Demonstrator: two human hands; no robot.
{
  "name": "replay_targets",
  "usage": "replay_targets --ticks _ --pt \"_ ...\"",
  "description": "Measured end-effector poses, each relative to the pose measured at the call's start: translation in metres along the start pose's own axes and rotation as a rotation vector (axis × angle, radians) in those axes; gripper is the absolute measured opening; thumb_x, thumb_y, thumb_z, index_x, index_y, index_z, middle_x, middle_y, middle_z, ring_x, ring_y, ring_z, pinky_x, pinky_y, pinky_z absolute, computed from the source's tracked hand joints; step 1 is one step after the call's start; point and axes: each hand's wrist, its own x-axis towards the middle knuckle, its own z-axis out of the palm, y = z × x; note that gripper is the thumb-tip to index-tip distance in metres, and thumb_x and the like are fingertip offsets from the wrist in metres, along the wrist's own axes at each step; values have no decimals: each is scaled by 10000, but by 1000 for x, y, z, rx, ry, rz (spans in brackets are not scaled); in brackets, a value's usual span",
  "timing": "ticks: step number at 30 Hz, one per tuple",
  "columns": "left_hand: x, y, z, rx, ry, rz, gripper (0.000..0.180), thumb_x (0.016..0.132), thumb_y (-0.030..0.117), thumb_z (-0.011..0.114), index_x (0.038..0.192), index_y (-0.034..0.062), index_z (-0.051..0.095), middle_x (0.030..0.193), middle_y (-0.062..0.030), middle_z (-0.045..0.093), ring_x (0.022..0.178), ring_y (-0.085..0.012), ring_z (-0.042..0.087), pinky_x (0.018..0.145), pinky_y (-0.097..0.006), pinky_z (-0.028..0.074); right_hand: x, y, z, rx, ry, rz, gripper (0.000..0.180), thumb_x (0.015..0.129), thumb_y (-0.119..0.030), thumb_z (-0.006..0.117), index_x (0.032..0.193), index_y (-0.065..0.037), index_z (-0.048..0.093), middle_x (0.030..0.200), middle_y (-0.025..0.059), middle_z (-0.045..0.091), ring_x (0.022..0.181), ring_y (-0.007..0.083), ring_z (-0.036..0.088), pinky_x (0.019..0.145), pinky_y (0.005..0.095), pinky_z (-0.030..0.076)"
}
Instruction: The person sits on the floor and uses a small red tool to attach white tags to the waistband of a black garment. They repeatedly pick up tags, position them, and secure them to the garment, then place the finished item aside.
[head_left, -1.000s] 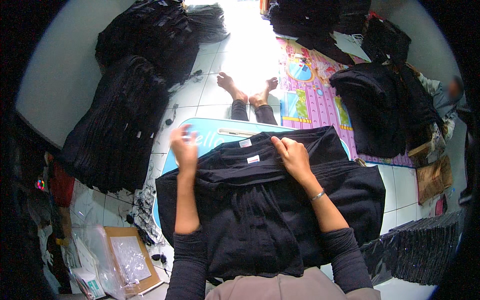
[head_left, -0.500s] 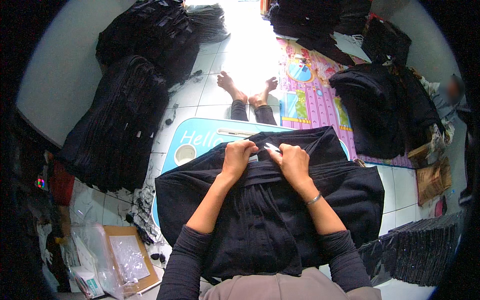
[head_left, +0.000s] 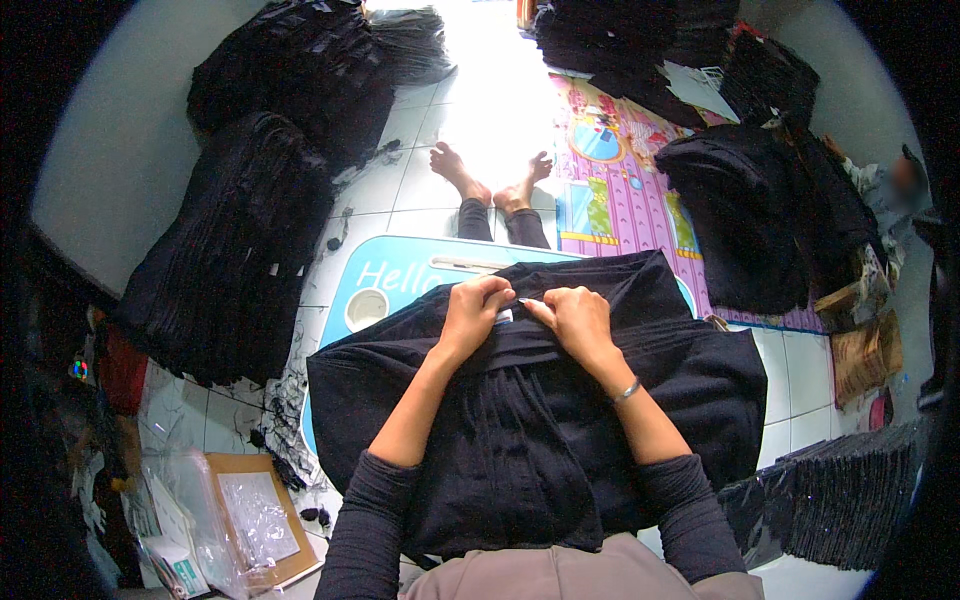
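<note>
A black gathered garment (head_left: 510, 440) lies spread over a light-blue lap table (head_left: 340, 285) and hangs toward my lap. At its waist seam, my left hand (head_left: 474, 318) is closed, pinching the cloth between thumb and fingers. Just right of it, my right hand (head_left: 575, 322) is closed around small thread snips (head_left: 523, 301). Only their pale tip shows, pointing at the cloth by my left fingers; the rest is hidden in my hand. A small white label (head_left: 504, 316) shows on the garment between the hands.
Tall piles of black garments (head_left: 225, 240) stand at left, with more black cloth (head_left: 735, 220) at right on a colourful mat (head_left: 610, 195). Packed black garments (head_left: 830, 495) sit at lower right. Plastic-wrapped cardboard (head_left: 262, 520) lies lower left. My feet (head_left: 460, 172) rest beyond the table.
My right hand has moved slightly left, bringing the snips to the cloth beside my left fingers. The blades, seen spread before, are now mostly hidden. My left hand keeps its pinch.
</note>
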Motion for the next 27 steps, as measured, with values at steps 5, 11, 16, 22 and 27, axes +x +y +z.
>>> replay_targets --ticks 5,11,16,22,27 --pt "10 -16 -76 171 978 61 291 779 10 668 1066 4 618 935 -153 644 872 -254 633 760 -354 490 -2 1 -5 162 -34 -47 391 788 -483 663 889 -106 671 717 137 663 696 324 659 618 426 504" --pt "-6 -17 -79 97 634 -75 248 778 7 675 1023 3 635 948 -141 641 865 -239 631 749 -340 501 5 -2 1 25 -69 -142 231 786 -345 684 826 -118 697 732 151 665 704 317 664 632 422 524" --pt "-14 4 -15 84 -46 45 117 769 97 710 816 -4 672 683 -127 654 598 -177 629 580 -301 487 7 -9 10 -140 27 97 203 786 -213 669 862 -31 622 768 168 660 721 352 665 640 454 530" --pt "-18 4 -14 94 -83 52 264 685 146 807 858 -5 675 694 -65 582 589 -118 530 576 -263 455 12 13 -1 -90 202 103 199 737 27 632 919 -13 561 922 181 595 769 389 646 682 482 523" --pt "-15 3 -13 141 -81 33 322 657 184 811 888 6 675 807 -118 610 698 -225 617 657 -336 496 33 49 -22 423 -145 35 120 746 -121 710 793 -10 704 638 174 641 600 176 631 591 333 481"
